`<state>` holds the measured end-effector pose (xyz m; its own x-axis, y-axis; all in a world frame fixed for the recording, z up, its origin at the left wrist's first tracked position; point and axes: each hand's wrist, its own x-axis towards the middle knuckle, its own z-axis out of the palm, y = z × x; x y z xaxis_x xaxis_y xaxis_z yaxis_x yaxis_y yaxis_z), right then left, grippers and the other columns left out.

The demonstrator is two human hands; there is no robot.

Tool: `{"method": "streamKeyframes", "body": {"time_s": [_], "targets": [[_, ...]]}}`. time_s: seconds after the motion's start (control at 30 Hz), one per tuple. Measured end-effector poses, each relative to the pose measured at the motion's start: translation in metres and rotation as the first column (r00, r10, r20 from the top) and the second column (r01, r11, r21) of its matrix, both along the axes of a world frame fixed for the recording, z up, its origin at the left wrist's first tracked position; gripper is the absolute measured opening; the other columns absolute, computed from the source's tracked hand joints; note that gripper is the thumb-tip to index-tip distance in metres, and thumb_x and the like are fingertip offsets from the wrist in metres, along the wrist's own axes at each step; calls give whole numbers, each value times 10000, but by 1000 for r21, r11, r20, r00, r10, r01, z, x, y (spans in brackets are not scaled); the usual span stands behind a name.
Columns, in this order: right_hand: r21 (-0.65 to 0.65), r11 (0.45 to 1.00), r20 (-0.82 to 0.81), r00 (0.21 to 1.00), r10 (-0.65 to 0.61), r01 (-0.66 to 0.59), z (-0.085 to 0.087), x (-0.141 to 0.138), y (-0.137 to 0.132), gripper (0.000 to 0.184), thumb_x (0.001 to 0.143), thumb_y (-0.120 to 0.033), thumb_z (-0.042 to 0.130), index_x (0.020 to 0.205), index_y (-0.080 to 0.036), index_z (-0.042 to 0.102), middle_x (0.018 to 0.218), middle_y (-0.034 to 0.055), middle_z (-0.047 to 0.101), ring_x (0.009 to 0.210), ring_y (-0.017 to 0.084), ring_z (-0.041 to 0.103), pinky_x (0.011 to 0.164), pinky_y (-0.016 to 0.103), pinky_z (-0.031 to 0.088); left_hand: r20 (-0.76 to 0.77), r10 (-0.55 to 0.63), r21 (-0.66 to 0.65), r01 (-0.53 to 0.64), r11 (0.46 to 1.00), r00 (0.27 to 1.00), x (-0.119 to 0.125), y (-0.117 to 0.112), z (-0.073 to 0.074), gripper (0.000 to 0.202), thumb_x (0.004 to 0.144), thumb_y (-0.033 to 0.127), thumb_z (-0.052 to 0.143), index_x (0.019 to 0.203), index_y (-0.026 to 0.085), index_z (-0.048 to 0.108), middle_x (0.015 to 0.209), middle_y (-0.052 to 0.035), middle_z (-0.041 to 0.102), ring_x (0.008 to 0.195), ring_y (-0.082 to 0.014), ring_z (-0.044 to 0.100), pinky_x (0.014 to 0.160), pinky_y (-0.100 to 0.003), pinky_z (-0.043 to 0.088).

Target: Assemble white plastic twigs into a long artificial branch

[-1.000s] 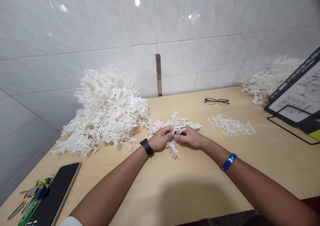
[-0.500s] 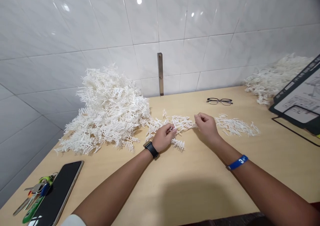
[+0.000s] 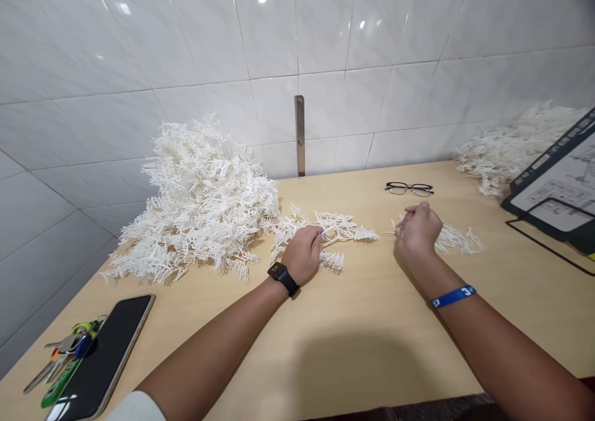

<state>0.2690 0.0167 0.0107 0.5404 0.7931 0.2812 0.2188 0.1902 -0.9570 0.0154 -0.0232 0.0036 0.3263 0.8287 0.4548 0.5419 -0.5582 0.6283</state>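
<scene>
My left hand (image 3: 303, 253), wearing a black watch (image 3: 283, 277), pinches a white branched plastic sprig (image 3: 343, 227) that lies in front of the large pile. To its left rises the tall heap of white plastic sprigs (image 3: 204, 204). My right hand (image 3: 421, 230), with a blue wristband (image 3: 453, 296), is closed just over a scatter of small loose white pieces (image 3: 458, 241). Its curled fingers hide whatever may be between them. A gap of bare table separates the two hands.
Eyeglasses (image 3: 409, 189) lie behind my right hand. A phone (image 3: 105, 359) and keys (image 3: 65, 362) rest at the front left. Another white pile (image 3: 515, 145) and a dark printed bag or box (image 3: 558, 185) stand at the right. A tiled wall (image 3: 344, 105) with a metal bracket (image 3: 300, 136) bounds the back.
My right hand has moved right, away from the sprig's tip to the scattered small pieces. My left hand stays nearly in place, its back now turned more upward.
</scene>
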Motion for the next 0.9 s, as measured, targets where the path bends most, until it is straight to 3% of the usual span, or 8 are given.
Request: {"method": "streamKeyframes", "body": {"time_s": [0.1,0.2,0.27,0.37,0.5,0.67,0.8,0.9], "targets": [[127,991,-75,997,-34,44,4,-23,-12,193,905,-416,389,894,-233,449,615,-48,401,484,112,352,456,250,294,-12,15,44,-14,999,1000,0,0,0,265,974,237,344,1070,186,586,1060,-84,637,1028,-207,559,930,-355,437],[115,957,69,964,258,-265,6,-43,-26,157,886,-340,473,921,-215,562,621,-31,469,523,117,410,495,242,329,-35,33,78,-30,996,999,0,-1,0,267,972,236,365,1124,189,580,1098,-81,619,1041,-194,561,930,-342,454],[-7,878,276,843,462,-479,6,-51,-34,189,900,-337,484,896,-198,612,661,0,543,589,136,482,549,258,368,-75,53,91,-46,995,996,1,-2,1,272,963,228,386,1166,194,564,1109,-82,605,1042,-196,563,917,-341,465],[-198,726,518,559,648,-658,6,-58,-41,232,915,-331,482,833,-188,645,777,43,647,718,170,559,663,286,406,-185,54,109,-34,993,981,1,-3,1,290,948,203,397,1203,194,536,1124,-88,594,1058,-209,554,917,-350,468],[-376,612,567,350,746,-696,4,-63,-41,301,942,-345,436,774,-189,631,731,27,635,685,162,536,652,285,381,-356,64,126,-20,992,932,2,-5,2,299,944,197,392,1221,193,504,1120,-93,592,1035,-221,552,886,-362,472],[-478,545,494,301,815,-689,1,-61,-38,364,909,-420,494,649,-176,565,620,0,549,602,134,457,584,268,328,-459,104,148,-39,988,882,3,-8,6,288,951,211,377,1218,205,484,1095,-84,593,1022,-223,544,845,-360,477],[-548,437,386,248,888,-714,-1,-56,-39,432,867,-505,536,602,-164,566,601,7,543,585,127,440,557,263,301,-479,116,156,-46,987,870,3,-8,6,289,951,214,375,1222,203,474,1102,-78,589,1019,-218,537,849,-349,478],[-577,421,381,226,897,-700,-1,-55,-42,405,806,-508,604,596,-168,542,607,0,511,594,124,418,544,257,277,-480,106,147,-39,988,871,2,-7,5,288,952,211,366,1220,202,472,1107,-74,588,1014,-216,536,849,-347,481]]}}
